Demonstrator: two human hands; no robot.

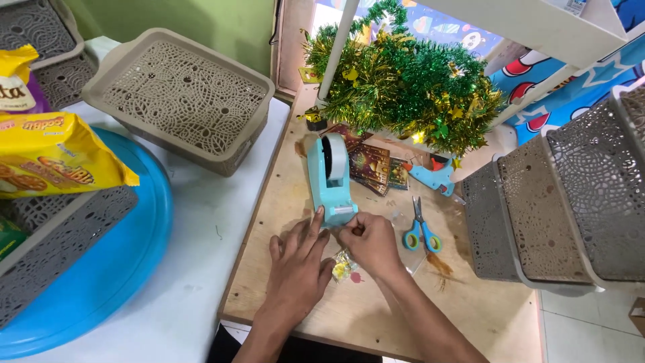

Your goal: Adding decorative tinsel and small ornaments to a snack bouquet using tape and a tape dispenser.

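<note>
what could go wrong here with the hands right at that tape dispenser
The right hand pinches at the cutter end of the blue tape dispenser, so a fingertip could catch the blade. The left hand only touches the dispenser's base, so a pull might slide it. The small clear packet between the hands could shift or stick to loose tape.

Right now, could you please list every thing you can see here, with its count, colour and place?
tape dispenser: one, light blue, middle of wooden board
scissors: one, blue and green handles, right of the hands
glue gun: one, blue, under the tinsel
tinsel: one heap, green and gold, top middle
dark packets: a few, behind dispenser
small clear bag: one, yellow contents, under the hands
perforated baskets: several, beige and grey, left and right
round tray: one, blue, left
snack bags: yellow, left
left hand: flat on the board, fingers touching dispenser
right hand: pinching at dispenser's front
</note>
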